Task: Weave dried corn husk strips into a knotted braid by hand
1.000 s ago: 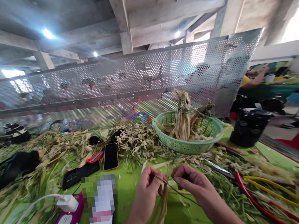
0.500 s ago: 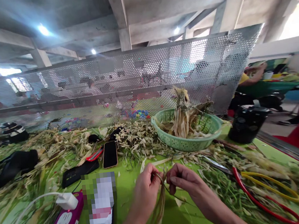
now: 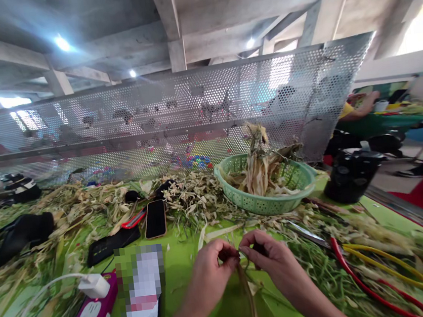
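Observation:
My left hand [image 3: 214, 272] and my right hand [image 3: 272, 261] meet fingertip to fingertip low in the middle of the view, over a bright green table [image 3: 193, 262]. Both are pinched shut on a thin dried leaf strip [image 3: 246, 289] that hangs down between them towards me. A green mesh basket [image 3: 268, 204] full of dried husks stands just beyond my right hand.
Phones [image 3: 155, 219], a dark power bank [image 3: 112, 244], a magenta power strip [image 3: 92, 314] with a white plug lie left. Red and yellow cables [image 3: 377, 274] and metal scissors [image 3: 306, 234] lie right. Husk litter covers the table. A perforated metal screen [image 3: 176, 116] stands behind; a black jug [image 3: 352, 176] right.
My hands have drawn together until the fingertips touch. The leaf strip now hangs straight down between them instead of trailing under my left hand.

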Motion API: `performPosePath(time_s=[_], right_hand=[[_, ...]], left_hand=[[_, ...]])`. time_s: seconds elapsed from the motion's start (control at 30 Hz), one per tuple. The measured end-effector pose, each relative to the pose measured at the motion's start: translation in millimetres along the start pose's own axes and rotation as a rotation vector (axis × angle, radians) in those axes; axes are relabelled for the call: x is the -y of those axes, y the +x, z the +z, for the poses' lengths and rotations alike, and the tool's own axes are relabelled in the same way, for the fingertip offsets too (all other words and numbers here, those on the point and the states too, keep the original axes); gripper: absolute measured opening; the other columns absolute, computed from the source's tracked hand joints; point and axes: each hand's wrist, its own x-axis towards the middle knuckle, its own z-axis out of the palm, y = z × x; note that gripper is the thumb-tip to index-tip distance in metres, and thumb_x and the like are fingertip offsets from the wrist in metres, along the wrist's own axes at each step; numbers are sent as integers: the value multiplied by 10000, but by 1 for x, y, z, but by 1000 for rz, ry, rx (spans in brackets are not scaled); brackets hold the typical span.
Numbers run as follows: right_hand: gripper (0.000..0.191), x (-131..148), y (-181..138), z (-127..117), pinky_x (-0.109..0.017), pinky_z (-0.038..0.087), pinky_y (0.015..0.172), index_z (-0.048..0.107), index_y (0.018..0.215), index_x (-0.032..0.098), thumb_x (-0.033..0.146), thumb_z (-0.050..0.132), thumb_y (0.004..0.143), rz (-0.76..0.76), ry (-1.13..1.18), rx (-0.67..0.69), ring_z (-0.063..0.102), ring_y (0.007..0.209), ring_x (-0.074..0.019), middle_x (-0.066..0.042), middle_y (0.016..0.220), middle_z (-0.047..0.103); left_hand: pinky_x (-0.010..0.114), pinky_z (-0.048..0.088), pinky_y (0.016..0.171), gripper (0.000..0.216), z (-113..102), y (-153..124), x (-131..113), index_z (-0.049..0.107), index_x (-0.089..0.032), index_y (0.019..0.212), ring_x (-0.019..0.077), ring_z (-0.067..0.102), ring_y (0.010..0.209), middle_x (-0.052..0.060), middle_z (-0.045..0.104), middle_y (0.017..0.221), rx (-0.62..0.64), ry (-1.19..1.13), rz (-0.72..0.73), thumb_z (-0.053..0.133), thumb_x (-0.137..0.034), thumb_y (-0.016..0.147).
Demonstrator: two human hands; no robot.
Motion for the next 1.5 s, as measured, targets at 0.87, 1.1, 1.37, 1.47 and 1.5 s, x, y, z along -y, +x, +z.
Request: performPosePath(time_s=[0.87, 1.1, 1.37, 1.47, 1.5], right_hand=[[149, 5, -3, -4, -290, 442, 658, 670, 734, 223, 311, 607, 836, -229, -334, 52, 585, 722, -202, -34, 761, 625], [120, 7, -7, -1, -296, 494, 687, 698, 846, 245, 264, 580, 856, -279, -364, 47, 621, 777, -210, -57, 865, 663], [235, 11, -7, -6, -304, 488, 757, 699, 835, 217, 332, 511, 916, -225, -202, 96, 621, 840, -227, -76, 881, 673], [245, 11, -6, -7, -290, 476, 762, 702, 848, 214, 325, 498, 927, -219, -165, 112, 621, 845, -218, -69, 879, 674], [244, 10, -6, -7, -286, 471, 760, 702, 845, 214, 318, 497, 927, -222, -160, 113, 620, 840, -215, -65, 873, 673]], left_hand=[[238, 396, 674, 168, 3, 0, 4, 522, -179, 854, 128, 492, 737, -5, 524, 792, 22, -368, -97, 640, -280, 788], [235, 399, 662, 254, 1, 1, 5, 548, -153, 839, 117, 502, 723, 2, 550, 783, 17, -498, -167, 711, -327, 752], [226, 397, 656, 297, -1, 2, 4, 562, -141, 838, 109, 502, 705, 4, 559, 766, 22, -474, -167, 731, -363, 737], [228, 398, 661, 298, 0, 3, 8, 559, -138, 842, 109, 507, 711, 6, 564, 770, 20, -474, -159, 739, -349, 733], [227, 396, 659, 297, 0, 3, 9, 556, -138, 839, 109, 508, 711, 5, 565, 766, 17, -473, -159, 743, -340, 728]])
